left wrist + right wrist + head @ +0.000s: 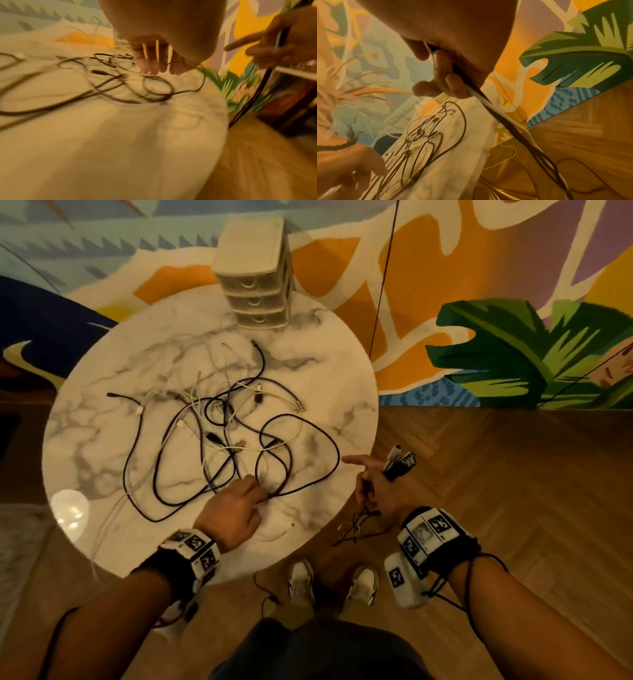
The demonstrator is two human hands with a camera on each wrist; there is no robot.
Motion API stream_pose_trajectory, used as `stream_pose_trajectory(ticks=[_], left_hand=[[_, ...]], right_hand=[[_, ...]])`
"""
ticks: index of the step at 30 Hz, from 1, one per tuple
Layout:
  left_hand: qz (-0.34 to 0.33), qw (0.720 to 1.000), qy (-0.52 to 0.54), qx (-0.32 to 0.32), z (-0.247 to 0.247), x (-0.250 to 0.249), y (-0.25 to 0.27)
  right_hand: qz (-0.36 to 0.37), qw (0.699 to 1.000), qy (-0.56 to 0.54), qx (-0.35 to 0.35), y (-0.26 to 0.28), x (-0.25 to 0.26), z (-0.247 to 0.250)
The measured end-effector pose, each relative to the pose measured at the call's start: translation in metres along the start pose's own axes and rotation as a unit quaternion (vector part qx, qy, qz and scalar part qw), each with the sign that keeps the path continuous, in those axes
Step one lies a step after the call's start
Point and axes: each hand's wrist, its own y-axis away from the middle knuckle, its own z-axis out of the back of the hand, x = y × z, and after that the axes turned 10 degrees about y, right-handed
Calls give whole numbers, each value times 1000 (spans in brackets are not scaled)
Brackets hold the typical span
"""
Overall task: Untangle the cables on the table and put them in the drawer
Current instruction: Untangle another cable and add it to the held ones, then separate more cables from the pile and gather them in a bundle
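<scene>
A tangle of dark and white cables (pixel 222 433) (pixel 120 81) (pixel 423 135) lies in the middle of the round marble table (pixel 325 371). At the tangle's near edge my left hand (pixel 255 491) (pixel 163 70) reaches down, its fingertips pinching a dark cable loop (pixel 291 467). Just off the table's right edge my right hand (pixel 373 477) (pixel 440 88) grips a bundle of cables (pixel 400 462) (pixel 488 104). Their plugs stick up, their tails hang to the floor, and the index finger points left. A small beige drawer unit (pixel 255 268) stands at the far edge with its drawers closed.
A white cable (pixel 109 525) trails off the table's near left edge. Around the table lie a wooden floor (pixel 513 491) and a colourful patterned rug (pixel 513 347). My shoes (pixel 301 580) stand below the near edge. A thin dark cord (pixel 383 278) runs up past the far right.
</scene>
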Motion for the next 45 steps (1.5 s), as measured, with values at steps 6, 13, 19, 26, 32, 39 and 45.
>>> stream_pose_trajectory(ticks=[6, 13, 19, 26, 32, 39, 45], left_hand=[[-56, 982, -107, 144, -22, 48, 28], [-6, 999, -2, 54, -18, 28, 17], [-52, 997, 50, -19, -6, -15, 2], [-28, 979, 200, -14, 25, -23, -2], [26, 938, 343, -37, 66, -24, -35], [-35, 913, 394, -103, 79, -43, -40], [-86, 889, 432, -124, 83, -63, -38]], right_hand=[[-53, 998, 23, 37, -1, 5, -37], [-50, 995, 72, 39, 3, -1, -59], [-33, 997, 24, 62, 10, 18, -84], [-15, 998, -58, 14, 10, 51, -100], [1, 998, 31, 48, 10, 68, -113], [6, 996, 83, 37, 20, 82, -108], [57, 994, 89, -30, 19, 91, -105]])
